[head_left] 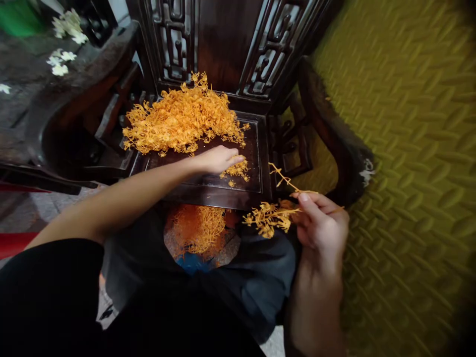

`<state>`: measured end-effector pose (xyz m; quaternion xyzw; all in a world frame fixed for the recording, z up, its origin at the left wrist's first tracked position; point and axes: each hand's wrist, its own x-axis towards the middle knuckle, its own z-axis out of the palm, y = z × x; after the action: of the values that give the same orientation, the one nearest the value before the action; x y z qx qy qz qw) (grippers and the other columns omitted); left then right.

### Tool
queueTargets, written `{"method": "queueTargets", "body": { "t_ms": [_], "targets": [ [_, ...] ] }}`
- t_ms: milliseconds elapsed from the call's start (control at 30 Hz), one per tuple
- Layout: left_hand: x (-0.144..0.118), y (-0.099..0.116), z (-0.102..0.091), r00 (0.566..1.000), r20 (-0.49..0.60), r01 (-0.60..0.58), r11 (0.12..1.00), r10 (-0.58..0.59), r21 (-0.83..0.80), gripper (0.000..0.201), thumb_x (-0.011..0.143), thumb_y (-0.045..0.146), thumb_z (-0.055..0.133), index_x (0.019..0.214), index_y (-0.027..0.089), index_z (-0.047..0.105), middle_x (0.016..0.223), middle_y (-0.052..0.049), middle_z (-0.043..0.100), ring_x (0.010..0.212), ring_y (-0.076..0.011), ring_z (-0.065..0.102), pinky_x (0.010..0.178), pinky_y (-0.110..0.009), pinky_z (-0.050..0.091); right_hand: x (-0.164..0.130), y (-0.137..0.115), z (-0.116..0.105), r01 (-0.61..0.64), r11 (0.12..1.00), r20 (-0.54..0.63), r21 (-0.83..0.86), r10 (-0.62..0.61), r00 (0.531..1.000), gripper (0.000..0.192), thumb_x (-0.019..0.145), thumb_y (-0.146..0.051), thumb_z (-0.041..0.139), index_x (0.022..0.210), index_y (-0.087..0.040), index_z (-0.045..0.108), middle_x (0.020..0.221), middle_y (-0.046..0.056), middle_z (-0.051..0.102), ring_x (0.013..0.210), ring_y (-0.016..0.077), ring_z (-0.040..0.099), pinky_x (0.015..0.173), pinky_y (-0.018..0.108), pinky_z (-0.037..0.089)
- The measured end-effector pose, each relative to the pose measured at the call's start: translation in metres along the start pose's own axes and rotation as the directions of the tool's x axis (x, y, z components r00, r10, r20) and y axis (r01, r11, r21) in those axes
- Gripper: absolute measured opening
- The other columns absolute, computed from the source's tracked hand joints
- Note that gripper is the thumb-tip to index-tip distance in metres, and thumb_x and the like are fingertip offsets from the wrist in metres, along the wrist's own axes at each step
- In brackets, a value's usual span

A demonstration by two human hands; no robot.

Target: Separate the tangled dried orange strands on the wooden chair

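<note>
My left hand (221, 158) reaches over the dark wooden chair seat (208, 192), with its fingers bent down at a small heap of orange sprig tips (238, 170). Those fingertips are partly hidden, and I cannot make out what is between them. Close to the seat's right front corner, my right hand (323, 220) pinches thin orange branched sprigs (270, 218) between thumb and fingers. One bare-looking stem (283, 177) sticks up and left from that grip. A large pile of orange sprig tips (186, 119) covers the back left of the seat.
Below the seat, between my knees, a container holds many thin orange stems (203, 230). Carved chair arms (327, 124) flank the seat, and a latticed back (223, 44) rises behind. A yellow patterned surface (405, 148) is at right. White flowers (59, 62) lie at left.
</note>
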<state>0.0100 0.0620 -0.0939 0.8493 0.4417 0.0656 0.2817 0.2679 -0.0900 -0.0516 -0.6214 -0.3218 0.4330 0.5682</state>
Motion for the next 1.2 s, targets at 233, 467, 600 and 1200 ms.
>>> {"method": "queueTargets", "body": {
  "t_ms": [233, 467, 600, 1200],
  "targets": [
    [0.027, 0.025, 0.041, 0.984, 0.061, 0.173, 0.978, -0.167, -0.116, 0.083, 0.075, 0.041, 0.078, 0.147, 0.014, 0.045, 0.138, -0.019, 0.058, 0.123, -0.033, 0.054, 0.102, -0.042, 0.043, 0.004, -0.002, 0.007, 0.019, 0.998, 0.04, 0.063, -0.021, 0.999, 0.03, 0.069, -0.039, 0.086, 0.081, -0.015, 0.073, 0.042, -0.01, 0.035, 0.033, 0.0037, 0.025, 0.033, 0.019, 0.018],
    [-0.003, 0.072, 0.038, 0.992, -0.123, -0.058, 0.967, 0.028, -0.248, 0.051, 0.094, 0.031, 0.05, 0.142, 0.015, 0.054, 0.144, -0.015, 0.057, 0.132, -0.0286, 0.052, 0.114, -0.046, 0.036, 0.013, -0.005, 0.016, 0.144, 0.986, -0.037, 0.087, -0.141, 0.989, 0.033, 0.067, -0.042, 0.086, 0.08, -0.016, 0.071, 0.044, -0.01, 0.037, 0.035, 0.0041, 0.026, 0.036, 0.022, 0.017],
    [-0.022, 0.1, 0.043, 1.0, 0.012, -0.005, 0.762, 0.017, -0.648, 0.054, 0.103, 0.054, 0.026, 0.117, 0.019, 0.065, 0.102, -0.006, 0.073, 0.087, -0.016, 0.067, 0.084, -0.03, 0.052, 0.012, -0.006, 0.027, 0.197, 0.977, -0.034, 0.083, -0.195, 0.98, 0.03, 0.073, -0.043, 0.082, 0.082, -0.017, 0.071, 0.042, -0.011, 0.034, 0.035, 0.0055, 0.026, 0.037, 0.023, 0.018],
    [-0.017, 0.09, 0.054, 0.914, -0.386, -0.023, 0.935, -0.124, -0.354, 0.043, 0.105, 0.044, 0.035, 0.081, 0.019, 0.062, 0.072, -0.003, 0.062, 0.073, -0.0164, 0.059, 0.077, -0.032, 0.043, -0.011, -0.01, 0.053, 0.534, 0.844, -0.392, -0.046, -0.507, 0.767, 0.019, 0.083, -0.036, 0.072, 0.082, -0.018, 0.066, 0.075, 0.001, 0.064, 0.045, 0.0075, 0.043, 0.038, 0.025, 0.034]
  ]
}}
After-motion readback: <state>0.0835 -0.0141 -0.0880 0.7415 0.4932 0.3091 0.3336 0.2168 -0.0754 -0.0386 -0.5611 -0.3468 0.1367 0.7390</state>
